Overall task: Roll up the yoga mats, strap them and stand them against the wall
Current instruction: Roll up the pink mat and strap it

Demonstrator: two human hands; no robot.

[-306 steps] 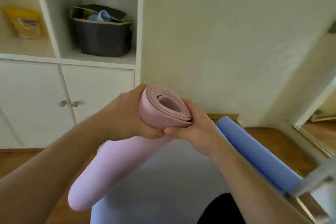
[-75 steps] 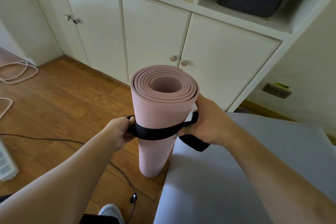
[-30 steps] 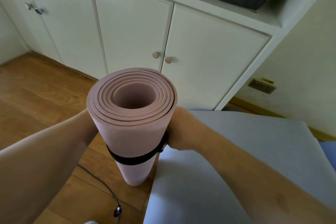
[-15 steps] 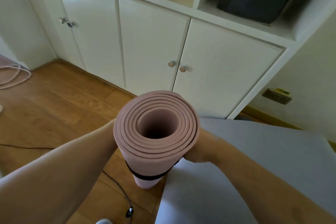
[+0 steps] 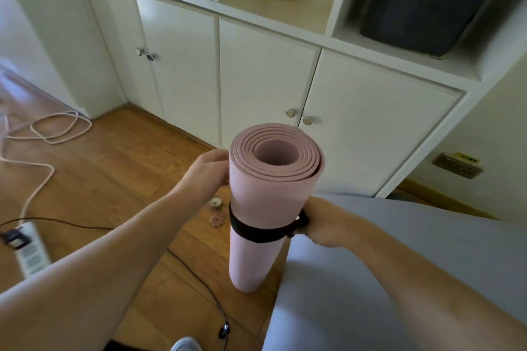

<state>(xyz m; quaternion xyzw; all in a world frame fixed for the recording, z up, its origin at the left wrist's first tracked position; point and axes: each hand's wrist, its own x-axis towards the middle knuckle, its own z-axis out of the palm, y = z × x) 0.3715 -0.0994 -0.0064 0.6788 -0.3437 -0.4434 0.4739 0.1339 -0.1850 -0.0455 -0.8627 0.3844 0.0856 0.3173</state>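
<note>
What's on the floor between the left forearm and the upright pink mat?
In the head view, two small round patterned objects lie on the wooden floor between the left forearm and the rolled pink foam yoga mat. What they are is unclear.

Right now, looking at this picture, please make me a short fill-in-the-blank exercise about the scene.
1. The rolled pink mat stands ____ on the wooden floor.
2. The strap around the mat is ____ in colour.
3. The right hand holds the ____.
4. The left hand touches the mat near its ____ end.

Missing words: upright; black; strap; top
</note>
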